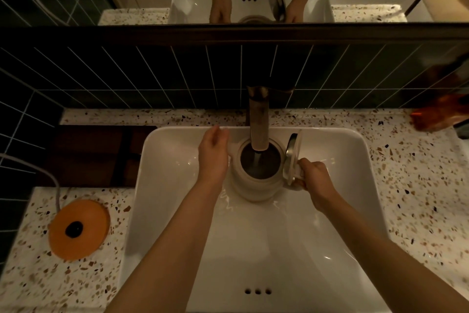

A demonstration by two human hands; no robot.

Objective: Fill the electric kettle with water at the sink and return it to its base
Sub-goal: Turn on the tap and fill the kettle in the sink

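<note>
Water is running from the faucet [259, 120] straight into the open mouth of the kettle [256, 170], which sits down in the white sink [355, 175] with its lid [294, 153] flipped up on the right. The right hand [314, 180] is wrapped tight around the handle, while the left hand [213, 153] rests open and flat against the kettle's left flank, gripping nothing. The risk now is overfilling: the interior is dark and the stream blurs the surface, so the water level can't be read from here. A heavy, wet kettle could also slip or slosh on the lift toward the orange base [79, 229], waiting on the left counter [83, 284] with its cord trailing off. The faucet's control can't be made out, and the handle is buried under the fingers.
</note>
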